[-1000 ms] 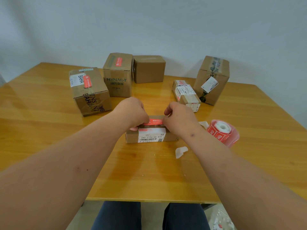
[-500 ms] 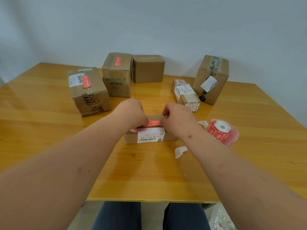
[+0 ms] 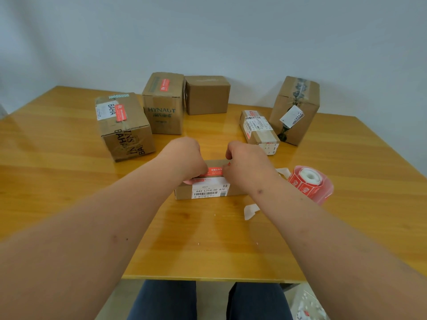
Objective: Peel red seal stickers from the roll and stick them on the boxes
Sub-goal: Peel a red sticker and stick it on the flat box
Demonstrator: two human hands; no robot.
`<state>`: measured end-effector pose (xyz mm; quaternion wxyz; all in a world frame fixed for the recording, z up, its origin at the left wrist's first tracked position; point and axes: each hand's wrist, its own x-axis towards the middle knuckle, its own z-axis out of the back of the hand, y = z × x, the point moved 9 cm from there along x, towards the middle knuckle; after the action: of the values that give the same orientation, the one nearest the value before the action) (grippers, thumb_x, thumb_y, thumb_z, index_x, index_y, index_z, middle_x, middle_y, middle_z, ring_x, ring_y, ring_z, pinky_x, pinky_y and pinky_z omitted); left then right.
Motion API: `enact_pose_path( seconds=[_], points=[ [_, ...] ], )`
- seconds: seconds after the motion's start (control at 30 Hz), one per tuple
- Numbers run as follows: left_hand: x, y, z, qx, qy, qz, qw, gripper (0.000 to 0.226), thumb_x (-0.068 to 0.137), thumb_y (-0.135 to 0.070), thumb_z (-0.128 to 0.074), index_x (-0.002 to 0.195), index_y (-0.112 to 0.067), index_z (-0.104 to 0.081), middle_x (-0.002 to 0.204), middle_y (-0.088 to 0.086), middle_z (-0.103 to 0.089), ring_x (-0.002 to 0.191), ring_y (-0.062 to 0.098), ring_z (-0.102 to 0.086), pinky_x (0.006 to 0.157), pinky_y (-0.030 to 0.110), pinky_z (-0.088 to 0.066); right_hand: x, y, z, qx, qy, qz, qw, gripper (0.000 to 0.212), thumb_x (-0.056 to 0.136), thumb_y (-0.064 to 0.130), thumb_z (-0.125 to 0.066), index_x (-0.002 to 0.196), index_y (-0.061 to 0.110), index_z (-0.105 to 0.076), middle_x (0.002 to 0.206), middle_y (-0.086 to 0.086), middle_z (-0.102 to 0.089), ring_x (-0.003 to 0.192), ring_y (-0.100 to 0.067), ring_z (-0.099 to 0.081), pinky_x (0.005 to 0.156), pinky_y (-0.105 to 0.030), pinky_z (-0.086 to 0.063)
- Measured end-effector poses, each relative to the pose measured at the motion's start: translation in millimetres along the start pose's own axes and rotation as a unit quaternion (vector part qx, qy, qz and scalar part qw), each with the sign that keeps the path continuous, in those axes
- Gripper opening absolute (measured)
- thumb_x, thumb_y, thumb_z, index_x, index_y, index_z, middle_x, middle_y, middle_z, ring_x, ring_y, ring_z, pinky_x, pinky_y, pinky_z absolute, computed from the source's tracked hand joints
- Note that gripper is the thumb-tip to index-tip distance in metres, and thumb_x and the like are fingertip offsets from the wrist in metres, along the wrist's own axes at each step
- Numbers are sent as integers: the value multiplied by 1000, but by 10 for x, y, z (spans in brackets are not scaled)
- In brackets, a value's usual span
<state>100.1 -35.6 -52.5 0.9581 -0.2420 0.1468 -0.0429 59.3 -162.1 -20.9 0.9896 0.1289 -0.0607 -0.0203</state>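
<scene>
At frame centre on the wooden counter (image 3: 69,181) lies a flat box (image 3: 184,192); both hands, left hand (image 3: 184,158) and right hand (image 3: 247,165), have curled fingers pinching a red seal sticker (image 3: 213,171) against its top. Right of them lies the sticker roll (image 3: 309,183).

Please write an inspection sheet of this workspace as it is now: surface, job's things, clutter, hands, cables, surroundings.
Surface: glossy wooden table.
Job's things: red sticker lying along the top of the small flat box near the front; sticker roll on its side to the right; BAHA box and HYNAUT box each carry a red seal; plain box, long labelled box and tall taped box stand further back.
Clutter: white backing scraps on the table.
Hands: left hand and right hand on the sticker's two ends, fingers curled.
Cables: nothing seen.
Surroundings: pale wall.
</scene>
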Motion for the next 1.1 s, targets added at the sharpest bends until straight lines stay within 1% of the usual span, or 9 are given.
enact_pose_path(
  seconds=[0.13,0.23,0.33,0.47,0.6,0.73,0.87,1.03,1.1],
  points=[
    [-59,-61,34,69,-9,-17,997,13,84,-18,-65,95,-11,-66,79,5,-75,68,20,-74,74,38,-62,-14,35,44,-13,-13,16,1000,14,84,13,-60,96,17,-54,72,6,-45,77,-18,-50,54,-24,-34],
    [-107,-95,88,106,-26,-33,993,18,86,-30,-68,91,-13,-61,76,2,-74,63,16,-72,72,33,-61,-17,39,68,-28,-15,19,999,15,84,15,-61,97,18,-54,71,6,-43,77,-18,-49,55,-25,-34],
    [-121,-43,86,83,-16,-21,996,22,87,-33,-69,91,-13,-61,75,3,-74,61,15,-72,71,33,-61,-22,36,86,-38,-20,20,999,15,85,19,-61,97,18,-52,70,6,-41,76,-19,-48,53,-26,-33],
    [-110,17,87,53,-14,-13,998,9,90,-21,-64,94,-13,-63,81,4,-74,64,17,-73,71,35,-62,-29,-4,132,-52,-22,12,998,15,86,26,-59,95,20,-49,74,4,-44,77,-19,-50,55,-28,-35],
    [-138,11,120,38,-27,-21,999,9,91,-14,-58,98,-15,-63,91,4,-70,76,19,-72,74,37,-61,-50,-175,166,-58,-20,-31,998,24,88,31,-50,109,21,-55,102,-2,-58,95,-23,-54,71,-35,-47],
    [-185,-11,160,58,-77,-43,994,13,90,-14,-56,102,-18,-61,97,1,-61,91,19,-57,70,30,-47,-15,-333,8,-4,4,-73,997,39,95,38,-43,128,20,-51,131,-7,-49,122,-29,-43,93,-41,-44],
    [-198,30,131,44,-81,-49,995,7,90,-18,-58,97,-21,-56,99,1,-62,91,18,-58,68,29,-45,3,-387,-135,38,49,-80,995,38,98,33,-42,130,16,-52,122,-6,-59,110,-23,-56,83,-33,-47],
    [-184,44,121,31,-80,-53,995,5,92,-21,-57,97,-21,-58,98,1,-64,90,19,-62,74,32,-55,-8,-403,-66,99,16,-79,992,30,95,29,-35,92,13,-60,88,-3,-61,86,-22,-55,64,-30,-39],
    [-190,31,127,37,-84,-58,994,7,92,-26,-58,97,-21,-58,97,0,-64,91,18,-61,74,32,-54,-16,-400,-84,100,27,-80,991,30,93,37,-40,97,15,-61,89,0,-61,86,-18,-56,63,-29,-42]
  ],
)
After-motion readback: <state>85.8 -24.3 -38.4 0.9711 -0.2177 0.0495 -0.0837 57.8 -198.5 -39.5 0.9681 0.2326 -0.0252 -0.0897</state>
